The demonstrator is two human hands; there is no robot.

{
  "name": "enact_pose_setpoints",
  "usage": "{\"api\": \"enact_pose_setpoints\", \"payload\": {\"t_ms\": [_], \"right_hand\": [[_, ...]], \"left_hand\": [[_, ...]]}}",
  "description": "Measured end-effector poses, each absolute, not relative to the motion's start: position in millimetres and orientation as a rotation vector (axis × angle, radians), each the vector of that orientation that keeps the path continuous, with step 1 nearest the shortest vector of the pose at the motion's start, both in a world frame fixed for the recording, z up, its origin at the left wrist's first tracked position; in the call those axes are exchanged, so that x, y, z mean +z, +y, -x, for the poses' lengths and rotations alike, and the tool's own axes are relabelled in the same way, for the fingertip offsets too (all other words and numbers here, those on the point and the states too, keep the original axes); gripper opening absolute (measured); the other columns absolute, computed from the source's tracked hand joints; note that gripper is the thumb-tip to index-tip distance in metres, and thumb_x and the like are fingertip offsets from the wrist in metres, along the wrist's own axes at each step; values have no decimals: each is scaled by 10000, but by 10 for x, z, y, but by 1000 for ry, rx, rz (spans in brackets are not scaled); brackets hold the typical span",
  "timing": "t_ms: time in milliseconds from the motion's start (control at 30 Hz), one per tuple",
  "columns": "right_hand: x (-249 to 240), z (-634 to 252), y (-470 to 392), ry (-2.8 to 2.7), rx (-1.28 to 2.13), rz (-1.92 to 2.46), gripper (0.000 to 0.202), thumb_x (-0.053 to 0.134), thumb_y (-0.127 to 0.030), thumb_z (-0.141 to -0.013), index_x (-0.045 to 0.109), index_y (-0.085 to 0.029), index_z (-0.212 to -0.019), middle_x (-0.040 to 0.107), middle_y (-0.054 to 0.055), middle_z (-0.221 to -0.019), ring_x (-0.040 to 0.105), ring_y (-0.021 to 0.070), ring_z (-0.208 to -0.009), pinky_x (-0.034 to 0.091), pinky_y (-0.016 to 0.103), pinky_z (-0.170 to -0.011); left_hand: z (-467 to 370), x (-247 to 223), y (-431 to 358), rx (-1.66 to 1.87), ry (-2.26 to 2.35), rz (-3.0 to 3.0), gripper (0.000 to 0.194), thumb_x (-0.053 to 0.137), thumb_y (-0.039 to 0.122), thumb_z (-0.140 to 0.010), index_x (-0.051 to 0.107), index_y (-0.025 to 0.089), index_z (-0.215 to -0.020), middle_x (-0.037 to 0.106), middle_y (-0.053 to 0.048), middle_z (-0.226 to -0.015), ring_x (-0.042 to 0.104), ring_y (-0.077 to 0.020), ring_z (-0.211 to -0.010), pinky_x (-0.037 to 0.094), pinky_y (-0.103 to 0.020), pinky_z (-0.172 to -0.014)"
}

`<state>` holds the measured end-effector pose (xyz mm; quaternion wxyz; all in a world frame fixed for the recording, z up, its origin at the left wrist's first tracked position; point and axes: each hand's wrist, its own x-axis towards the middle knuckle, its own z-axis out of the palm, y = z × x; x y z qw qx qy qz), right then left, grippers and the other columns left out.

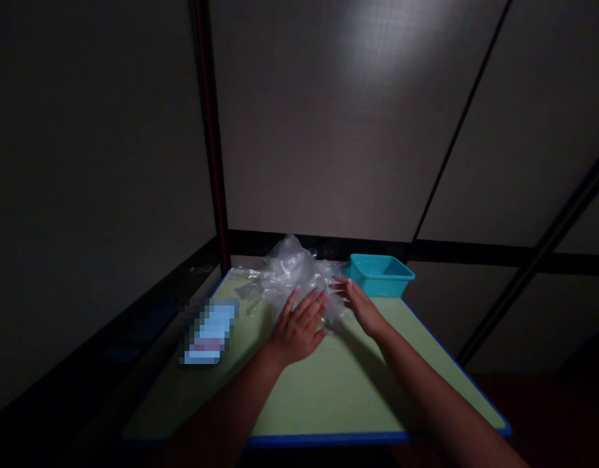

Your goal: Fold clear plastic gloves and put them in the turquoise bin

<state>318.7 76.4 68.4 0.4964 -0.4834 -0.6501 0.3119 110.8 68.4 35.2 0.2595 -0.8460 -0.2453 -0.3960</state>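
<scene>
A crumpled heap of clear plastic bags (290, 265) lies toward the back of the green table (328, 396). My left hand (300, 328) is at the near side of the heap, palm down with its fingers stretched out. At the heap's right side is my right hand (360, 305), its fingers extended and pointing left toward the plastic. Neither hand has anything in its grasp. Whether the fingertips touch the plastic I cannot tell.
A turquoise plastic basket (384, 286) stands at the table's back right corner. Along the left edge lies a pixelated, bright flat object (211, 331). Panelled walls (319, 143) rise behind and to the left. The table has a blue edge.
</scene>
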Motion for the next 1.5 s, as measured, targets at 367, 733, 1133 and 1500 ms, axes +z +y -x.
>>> {"api": "enact_pose_setpoints", "payload": {"t_ms": [367, 733, 1133, 1500], "right_hand": [[383, -3132, 898, -987, 1291, 781, 422, 874, -374, -510, 636, -188, -804, 676, -11, -665, 578, 117, -548, 455, 217, -530], [370, -2965, 687, -1297, 1394, 869, 361, 875, -392, -542, 691, -196, -784, 663, -2, -715, 588, 122, -600, 516, 255, -579], [325, -3094, 823, -1255, 1114, 996, 338, 823, -316, -578, 691, -218, -874, 667, 12, -788, 618, 162, -675, 526, 282, -568], [429, -3072, 740, -1166, 1669, 950, 460, 390, -511, -952, 677, -152, -957, 699, 87, -805, 667, 182, -650, 553, 313, -578]], "left_hand": [[-1181, 339, 716, -1412, -299, 2694, 331, 470, 370, -923, 688, 173, -1076, 559, -152, -1359, 458, -262, -1310, 352, -448, -1085], [-1142, 261, 1087, -2578, -1588, 2798, 299, 751, 423, -675, 610, 163, -627, 595, 15, -622, 540, -130, -635, 418, -248, -637], [-968, 377, 1148, -3318, -1585, 2460, 304, 780, 265, -612, 514, 187, -737, 669, 2, -747, 603, -107, -628, 452, -245, -660], [-942, 427, 1053, -3362, -1631, 2796, 265, 786, 179, -614, 611, 182, -813, 637, 26, -697, 598, -111, -586, 454, -226, -600]]}}
